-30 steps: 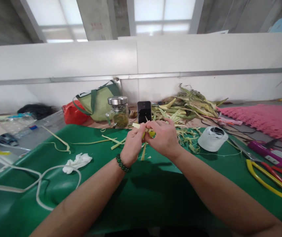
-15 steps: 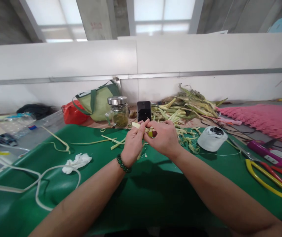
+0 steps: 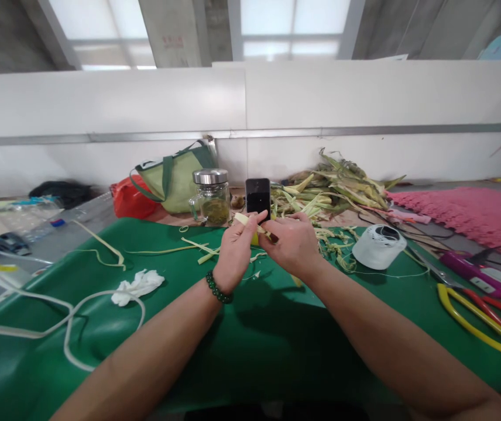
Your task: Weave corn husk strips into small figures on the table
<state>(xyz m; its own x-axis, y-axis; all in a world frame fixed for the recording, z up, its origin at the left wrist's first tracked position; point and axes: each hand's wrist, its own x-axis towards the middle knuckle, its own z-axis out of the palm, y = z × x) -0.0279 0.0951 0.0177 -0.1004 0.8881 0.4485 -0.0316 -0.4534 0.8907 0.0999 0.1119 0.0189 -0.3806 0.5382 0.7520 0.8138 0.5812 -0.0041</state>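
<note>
My left hand [image 3: 235,251], with a green bead bracelet [image 3: 218,287] at the wrist, is closed with thumb and fingers pinching a pale corn husk strip [image 3: 241,218]. Close against it, my right hand [image 3: 294,242] is closed round a small piece, dark reddish [image 3: 272,237] on one side and yellow [image 3: 254,239] on the other; fingers hide most of it. Whether both belong to one braid of husk I cannot tell. Beneath the right palm a yellowish strip end [image 3: 296,281] shows. Just behind the hands a phone [image 3: 258,196] stands upright.
Husk strips [image 3: 167,250] and a crumpled white tissue [image 3: 138,287] lie on the green mat [image 3: 250,362]. A husk heap [image 3: 342,181], lidded glass mug [image 3: 212,199] and green bag [image 3: 175,181] stand behind. At right are a thread spool [image 3: 377,248], scissors [image 3: 479,321] and purple tool [image 3: 483,275].
Both hands stay together in nearly the same place. The piece between them has turned, its yellow part now nearer my left hand, and a strip end has appeared below my right palm.
</note>
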